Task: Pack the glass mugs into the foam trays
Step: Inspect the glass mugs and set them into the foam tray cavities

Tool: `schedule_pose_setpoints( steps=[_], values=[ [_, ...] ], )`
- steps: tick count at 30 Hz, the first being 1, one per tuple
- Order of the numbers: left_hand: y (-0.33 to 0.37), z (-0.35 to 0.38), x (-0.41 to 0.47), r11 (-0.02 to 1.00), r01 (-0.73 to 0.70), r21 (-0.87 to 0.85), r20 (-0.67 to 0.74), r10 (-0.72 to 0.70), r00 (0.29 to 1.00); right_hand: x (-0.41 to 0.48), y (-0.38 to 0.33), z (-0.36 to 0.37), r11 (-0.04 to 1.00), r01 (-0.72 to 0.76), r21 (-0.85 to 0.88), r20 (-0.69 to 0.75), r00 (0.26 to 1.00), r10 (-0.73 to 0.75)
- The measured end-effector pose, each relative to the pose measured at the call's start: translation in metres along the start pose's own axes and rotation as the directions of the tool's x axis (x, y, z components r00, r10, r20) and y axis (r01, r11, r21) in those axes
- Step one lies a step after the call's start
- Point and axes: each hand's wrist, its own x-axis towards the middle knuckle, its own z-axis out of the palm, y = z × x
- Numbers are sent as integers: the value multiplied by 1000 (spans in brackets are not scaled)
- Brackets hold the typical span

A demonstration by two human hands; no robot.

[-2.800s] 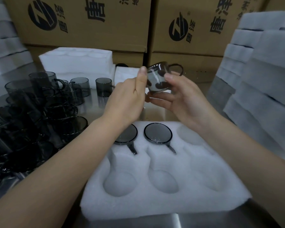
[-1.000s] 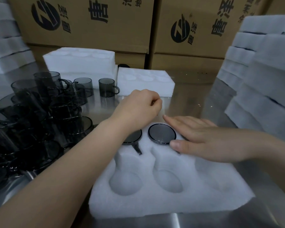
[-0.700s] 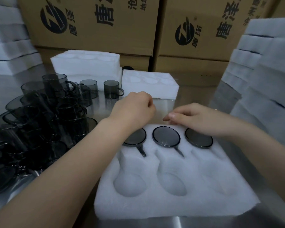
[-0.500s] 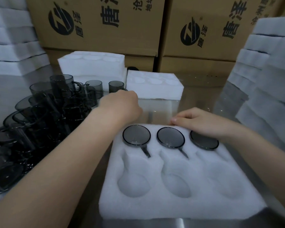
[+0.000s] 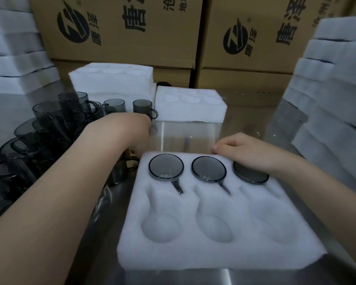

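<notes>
The left hand (image 5: 141,133) is stretched out over the near edge of the loose mugs (image 5: 49,124), its fingers blurred and turned away, so whether it is closed on anything cannot be told; one small mug (image 5: 142,106) stands just beyond it, the rest crowd to its left on the steel table (image 5: 245,120). The right hand (image 5: 242,150) rests with loosely curled fingers on the far rim of the foam tray (image 5: 214,258), holding nothing that shows; three seated mugs (image 5: 166,166) fill the row right below it, handles laid in their slots, and three empty pockets (image 5: 161,228) lie nearer the person. The mugs look like thin smoked glass: stiff, smooth, likely slippery and easy to chip against each other; a grasp round the body, or by the handle, probably serves best, lifted clear of its neighbours. The foam looks soft and light, so it would likely shift unless steadied.
</notes>
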Motion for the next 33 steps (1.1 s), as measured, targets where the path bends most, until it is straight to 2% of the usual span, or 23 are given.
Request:
schedule_pose_setpoints(
  steps=[7,12,15,17,18,20,22,24,26,28,30,33],
  values=[
    [3,8,14,947,-134,-293,-199,77,977,0,-2,0,999,-17,-39,-8,1000,17],
    [11,23,26,835,-316,-451,-327,175,929,0,-1,0,996,-25,-81,-18,1000,23],
    [12,22,28,797,-366,-480,-483,108,869,1,-1,0,995,-33,-92,-17,999,32],
    [11,18,29,843,-333,-423,-532,67,844,0,-2,0,994,-38,-104,-32,999,35],
    [11,17,30,875,-275,-398,-493,49,869,0,-3,1,993,-43,-107,-42,998,38],
    [11,18,30,915,-112,-389,-297,-10,955,0,-3,1,993,-48,-105,-50,998,43],
    [13,26,29,927,8,-375,-118,-56,991,0,-3,1,993,-47,-108,-46,998,42],
    [12,32,32,907,18,-421,-127,-79,989,0,-3,1,993,-44,-108,-40,998,39],
    [12,36,33,873,-38,-487,-232,-86,969,0,-3,1,994,-40,-100,-31,999,37],
    [14,37,35,831,-157,-533,-370,-63,927,2,-2,1,994,-23,-106,-43,999,18],
    [21,35,33,741,-328,-586,-506,-18,862,4,-1,2,997,29,-72,-112,993,-37],
    [37,31,25,656,-523,-544,-644,74,762,6,-4,1,986,139,95,-267,957,-110]
  ],
)
